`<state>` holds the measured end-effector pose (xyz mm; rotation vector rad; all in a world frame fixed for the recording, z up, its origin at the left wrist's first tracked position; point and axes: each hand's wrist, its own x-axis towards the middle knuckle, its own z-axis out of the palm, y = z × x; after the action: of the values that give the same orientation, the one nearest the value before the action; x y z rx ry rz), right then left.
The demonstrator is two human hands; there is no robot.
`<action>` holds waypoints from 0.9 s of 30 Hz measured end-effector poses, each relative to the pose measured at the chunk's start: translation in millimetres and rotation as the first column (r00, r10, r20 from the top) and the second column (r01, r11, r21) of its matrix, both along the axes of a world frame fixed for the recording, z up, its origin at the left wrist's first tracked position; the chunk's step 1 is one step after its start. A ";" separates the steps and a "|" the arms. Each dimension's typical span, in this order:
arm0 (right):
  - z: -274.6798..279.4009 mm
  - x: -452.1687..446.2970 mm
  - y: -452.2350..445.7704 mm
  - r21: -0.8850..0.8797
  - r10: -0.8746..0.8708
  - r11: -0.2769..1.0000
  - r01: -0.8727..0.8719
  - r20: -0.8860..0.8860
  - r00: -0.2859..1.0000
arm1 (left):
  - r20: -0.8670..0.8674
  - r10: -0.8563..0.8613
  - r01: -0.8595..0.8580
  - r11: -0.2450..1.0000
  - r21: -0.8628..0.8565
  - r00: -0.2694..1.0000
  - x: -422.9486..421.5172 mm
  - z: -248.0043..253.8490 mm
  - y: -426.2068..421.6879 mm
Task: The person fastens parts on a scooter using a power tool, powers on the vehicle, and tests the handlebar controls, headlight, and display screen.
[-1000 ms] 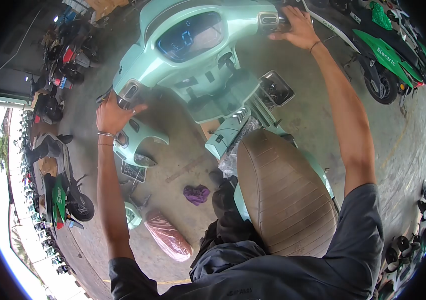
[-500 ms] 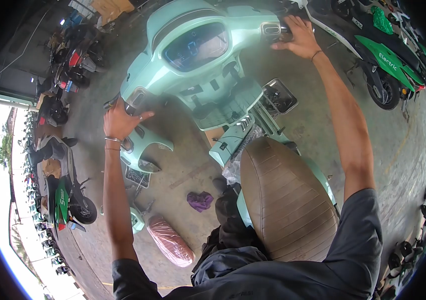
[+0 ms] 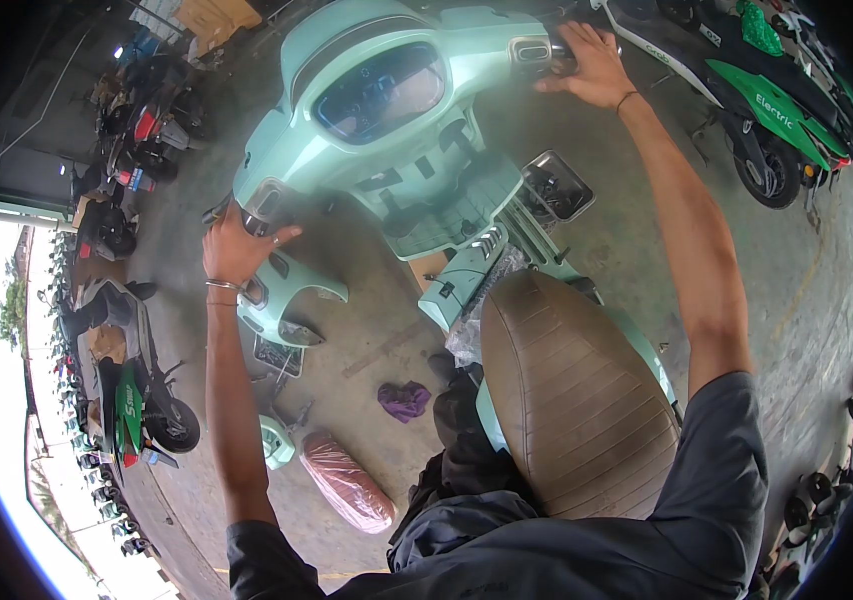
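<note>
A mint-green scooter stands in front of me, seen from above its brown ribbed seat (image 3: 577,400). My left hand (image 3: 237,247) is closed around the left handlebar grip, with the thumb stretched inward. On the other side my right hand (image 3: 595,72) lies over the right handlebar grip, its fingers curled forward over it and the thumb underneath. Between the hands sits the mint handlebar cover (image 3: 487,45) with a dark glossy dashboard display (image 3: 382,95). Below it are the inner leg shield (image 3: 427,190) and the floorboard area, where the centre cover (image 3: 462,275) shows.
On the floor at left lie a mint body panel (image 3: 292,295), a purple cloth (image 3: 405,401) and a plastic-wrapped reddish seat (image 3: 347,482). A wire basket (image 3: 557,187) stands beyond the scooter. Green scooters (image 3: 767,110) are parked at right, others (image 3: 142,405) at left.
The handlebar cover and both hands have shifted slightly to the left in view, while the purple cloth and wrapped seat appear a little further right. Both hands stay on the grips.
</note>
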<state>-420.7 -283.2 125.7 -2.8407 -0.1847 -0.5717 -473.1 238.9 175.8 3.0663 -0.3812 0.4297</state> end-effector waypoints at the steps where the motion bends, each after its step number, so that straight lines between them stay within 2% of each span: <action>1: 0.0 0.3 -0.2 0.000 0.004 1.000 -0.004 0.001 1.000 | -0.001 0.000 0.000 1.000 0.002 1.000 -0.2 -0.2 0.3; 15: -4.1 2.5 -2.1 -0.011 -0.007 1.000 0.007 0.000 1.000 | -0.009 -0.006 0.007 1.000 0.007 1.000 -2.1 2.9 -2.9; 17: -11.0 7.9 -6.0 -0.055 -0.009 0.998 0.013 0.074 0.997 | -0.021 0.003 -0.003 1.000 0.007 1.000 -1.8 2.7 -2.0; 27: -12.9 6.8 -5.3 -0.053 -0.012 0.998 0.018 0.103 0.995 | -0.012 0.000 0.000 1.000 0.014 1.000 -0.2 0.5 0.7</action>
<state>-413.9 -288.5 112.9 -2.8684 -0.1995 -0.7276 -473.3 239.5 176.3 3.0808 -0.3859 0.4098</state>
